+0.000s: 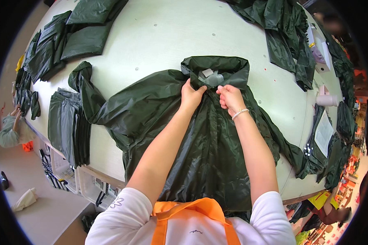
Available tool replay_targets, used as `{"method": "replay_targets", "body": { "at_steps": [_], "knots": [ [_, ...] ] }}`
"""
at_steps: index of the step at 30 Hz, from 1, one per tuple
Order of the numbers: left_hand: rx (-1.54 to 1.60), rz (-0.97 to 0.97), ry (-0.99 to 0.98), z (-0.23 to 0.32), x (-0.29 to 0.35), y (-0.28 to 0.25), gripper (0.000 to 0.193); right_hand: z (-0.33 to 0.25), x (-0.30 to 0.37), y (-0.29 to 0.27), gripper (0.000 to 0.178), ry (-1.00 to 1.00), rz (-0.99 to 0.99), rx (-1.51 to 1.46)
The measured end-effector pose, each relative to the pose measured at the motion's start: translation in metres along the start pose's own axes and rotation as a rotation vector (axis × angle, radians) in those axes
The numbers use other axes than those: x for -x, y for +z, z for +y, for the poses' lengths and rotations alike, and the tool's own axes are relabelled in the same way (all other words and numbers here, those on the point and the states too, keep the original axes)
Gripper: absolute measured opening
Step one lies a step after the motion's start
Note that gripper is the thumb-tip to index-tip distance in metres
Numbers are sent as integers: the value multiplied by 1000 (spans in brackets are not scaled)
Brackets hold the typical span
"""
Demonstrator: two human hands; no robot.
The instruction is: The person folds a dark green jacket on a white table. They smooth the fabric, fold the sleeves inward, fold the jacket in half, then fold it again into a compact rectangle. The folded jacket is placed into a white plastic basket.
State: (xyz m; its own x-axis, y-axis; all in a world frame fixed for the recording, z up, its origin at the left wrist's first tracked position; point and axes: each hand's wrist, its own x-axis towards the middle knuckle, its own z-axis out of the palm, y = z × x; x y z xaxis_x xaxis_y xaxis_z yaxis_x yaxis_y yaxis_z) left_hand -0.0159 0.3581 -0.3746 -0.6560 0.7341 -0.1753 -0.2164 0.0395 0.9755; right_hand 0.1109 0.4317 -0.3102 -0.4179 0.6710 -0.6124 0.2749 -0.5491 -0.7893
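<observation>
The left hand (191, 96) pinches the front edge just below the collar, thumb against bent fingers. The right hand (232, 99), wearing a pale beaded bracelet (240, 113), has curled fingers drawn together at the facing edge; they seem to pinch the fabric, though the exact grip is partly hidden. Both hold a dark green, glossy jacket (210, 159), spread on the white tabletop (159, 45) directly before the person, sleeves out to either side. Its upright collar (214, 62) opens around a grey mesh patch (214, 79). The thin cloth looks light, limp and slippery, likely to slide and crease; the doubled collar edges look the firmest hold. Farther out, a stack of folded dark green garments (65, 126) lies left, and a loose dark green heap (286, 36) upper right.
</observation>
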Motion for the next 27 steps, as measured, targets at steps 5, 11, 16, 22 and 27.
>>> {"method": "replay_targets", "body": {
  "at_steps": [5,11,16,22,27],
  "knots": [
    [-37,12,-23,4,1,2,30,15,14,-4,20,163,-94,-12],
    [-119,-13,-72,3,-3,-2,28,10,19,-8,20,179,-413,264],
    [145,17,-169,9,-9,10,24,57,91,-8,17,-383,-661,774],
    [190,61,-224,12,-9,3,28,123,263,-84,23,44,-308,427],
    [142,47,-327,25,-14,-10,23,280,453,-146,16,228,132,906]
  ]
}}
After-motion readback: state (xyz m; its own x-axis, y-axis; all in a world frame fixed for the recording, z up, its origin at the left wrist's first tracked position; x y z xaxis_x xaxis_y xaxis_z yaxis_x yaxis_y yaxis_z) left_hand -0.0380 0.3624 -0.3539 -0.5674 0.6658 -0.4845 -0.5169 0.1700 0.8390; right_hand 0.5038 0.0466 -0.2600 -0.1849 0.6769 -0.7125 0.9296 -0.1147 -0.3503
